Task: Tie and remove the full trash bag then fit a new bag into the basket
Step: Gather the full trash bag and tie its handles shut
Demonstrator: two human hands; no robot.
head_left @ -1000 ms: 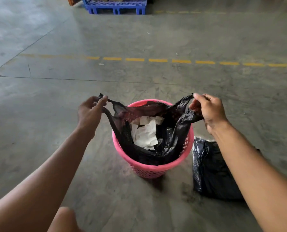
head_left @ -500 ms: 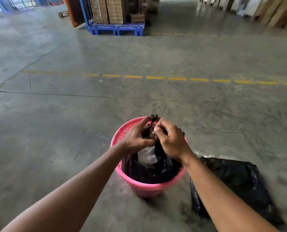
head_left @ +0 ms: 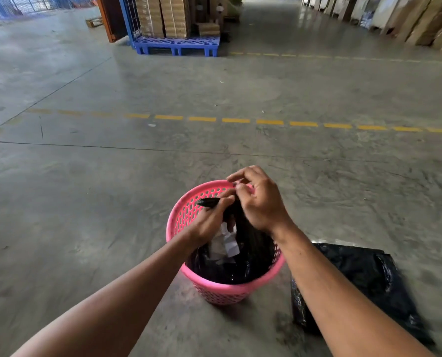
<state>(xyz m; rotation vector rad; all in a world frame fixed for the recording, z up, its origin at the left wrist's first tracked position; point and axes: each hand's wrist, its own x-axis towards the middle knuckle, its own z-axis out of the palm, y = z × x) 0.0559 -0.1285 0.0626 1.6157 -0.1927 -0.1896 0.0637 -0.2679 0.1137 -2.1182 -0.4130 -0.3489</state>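
A pink perforated basket (head_left: 186, 212) stands on the concrete floor just in front of me. Inside it sits a full black trash bag (head_left: 250, 258) with white crumpled paper (head_left: 223, 243) showing through its gathered mouth. My left hand (head_left: 210, 220) grips one twisted black end of the bag, which sticks out to the left over the rim. My right hand (head_left: 259, 202) pinches the other end above the basket's centre, the two hands touching. A new black bag (head_left: 369, 282) lies flat on the floor to the right of the basket.
A blue pallet (head_left: 176, 46) stacked with cardboard boxes stands far ahead. More boxes (head_left: 421, 21) line the far right wall. A dashed yellow line (head_left: 235, 120) crosses the floor between me and the pallet.
The hands came from wide apart, holding the bag's mouth open, to the middle over the basket. The bag's ends are now gathered and twisted together. The camera has tilted upward.
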